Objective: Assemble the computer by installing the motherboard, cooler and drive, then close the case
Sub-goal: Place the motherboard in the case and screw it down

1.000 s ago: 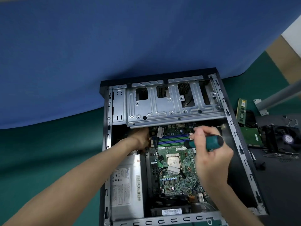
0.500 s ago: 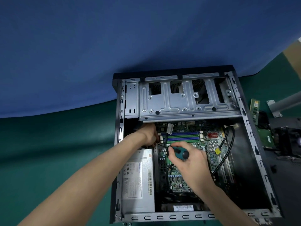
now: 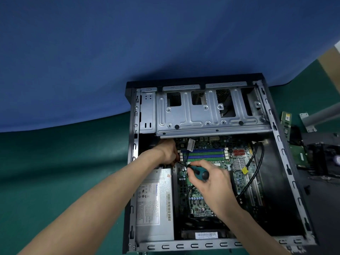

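A deep blue cloth backdrop (image 3: 128,52) hangs behind a green table top (image 3: 55,162). On the table lies an open black metal computer case (image 3: 276,196), its side panel off. Inside, a silver steel drive cage (image 3: 202,116) spans the far end and a grey boxy power supply (image 3: 154,205) sits along the left wall. The green motherboard (image 3: 237,162) lies flat on the case floor to the right of the supply, with two black cables (image 3: 254,170) draped over it.

The left hand (image 3: 167,152) reaches in at the board's far left corner, just below the cage. Its fingers are hidden, so I cannot tell whether they hold anything. The right hand (image 3: 215,184) is clenched round a teal-and-black screwdriver handle (image 3: 199,173), which is aimed down near that same corner.

Outside the case on the right lie a black finned cooler (image 3: 320,161), cut off by the frame edge, and a slim green memory stick (image 3: 286,122).
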Tool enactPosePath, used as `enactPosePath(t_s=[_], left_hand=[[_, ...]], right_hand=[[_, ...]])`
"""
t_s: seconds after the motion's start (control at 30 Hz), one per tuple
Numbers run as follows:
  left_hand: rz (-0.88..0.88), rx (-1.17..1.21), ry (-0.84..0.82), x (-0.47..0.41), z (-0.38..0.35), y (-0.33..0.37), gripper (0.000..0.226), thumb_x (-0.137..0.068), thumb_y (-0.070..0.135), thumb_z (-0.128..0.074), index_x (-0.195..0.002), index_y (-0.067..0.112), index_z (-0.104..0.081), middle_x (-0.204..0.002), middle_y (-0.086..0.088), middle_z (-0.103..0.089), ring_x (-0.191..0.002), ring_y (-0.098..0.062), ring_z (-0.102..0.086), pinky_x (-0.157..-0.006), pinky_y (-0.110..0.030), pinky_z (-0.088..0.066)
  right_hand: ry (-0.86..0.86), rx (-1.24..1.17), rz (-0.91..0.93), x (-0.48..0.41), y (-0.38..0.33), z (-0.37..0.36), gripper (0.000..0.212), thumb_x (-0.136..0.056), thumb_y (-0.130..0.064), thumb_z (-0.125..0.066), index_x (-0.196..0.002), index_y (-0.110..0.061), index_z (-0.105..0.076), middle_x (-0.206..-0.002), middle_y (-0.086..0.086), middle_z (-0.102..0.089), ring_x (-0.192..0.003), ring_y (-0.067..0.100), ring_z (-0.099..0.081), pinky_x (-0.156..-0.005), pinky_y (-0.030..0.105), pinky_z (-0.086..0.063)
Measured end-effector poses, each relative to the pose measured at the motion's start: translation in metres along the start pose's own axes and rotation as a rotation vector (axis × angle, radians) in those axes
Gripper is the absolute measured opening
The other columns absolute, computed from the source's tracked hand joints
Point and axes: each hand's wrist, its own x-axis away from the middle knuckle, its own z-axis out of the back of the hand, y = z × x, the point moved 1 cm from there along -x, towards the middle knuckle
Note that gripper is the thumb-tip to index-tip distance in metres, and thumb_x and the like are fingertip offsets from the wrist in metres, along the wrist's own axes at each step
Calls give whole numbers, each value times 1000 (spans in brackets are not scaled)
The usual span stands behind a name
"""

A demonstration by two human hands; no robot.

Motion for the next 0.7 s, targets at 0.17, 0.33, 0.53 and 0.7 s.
enactPosePath(t_s=[0.17, 0.33, 0.53, 0.7], left_hand=[[-4, 1, -2, 1, 1, 1, 27, -91, -2, -52, -113, 4, -67, -107, -11, -69, -101, -18, -64, -84, -23, -50], [-14, -18, -15, 5, 4, 2, 29, -91, -2, -50, -115, 4, -66, -109, -11, -69, -103, -17, -64, -83, -21, -47], [-57, -10, -51, 25, 14, 3, 31, -93, 0, -47, -117, 10, -65, -108, -11, -67, -100, -25, -64, -86, -32, -53], [-229, 240, -21, 63, 13, 4, 20, -76, -3, -64, -95, 3, -65, -93, -20, -67, -81, -21, -61, -82, -40, -51]], right_hand=[[-15, 62, 60, -1, 1, -2, 16, -85, -20, -72, -97, -10, -73, -82, -9, -64, -70, 9, -61, -67, 4, -43], [-33, 51, 20, -4, -1, -4, 19, -88, -26, -68, -98, -10, -72, -80, -6, -65, -72, 11, -62, -73, 18, -51], [88, 47, -155, -18, -10, -13, 49, -89, -39, -64, -52, -16, -43, -48, -1, -47, -47, 17, -41, -50, 22, -31], [202, 131, -239, -17, -28, -27, 55, -90, -56, -53, -55, -15, -44, -62, 13, -59, -63, 32, -50, -59, 32, -30]])
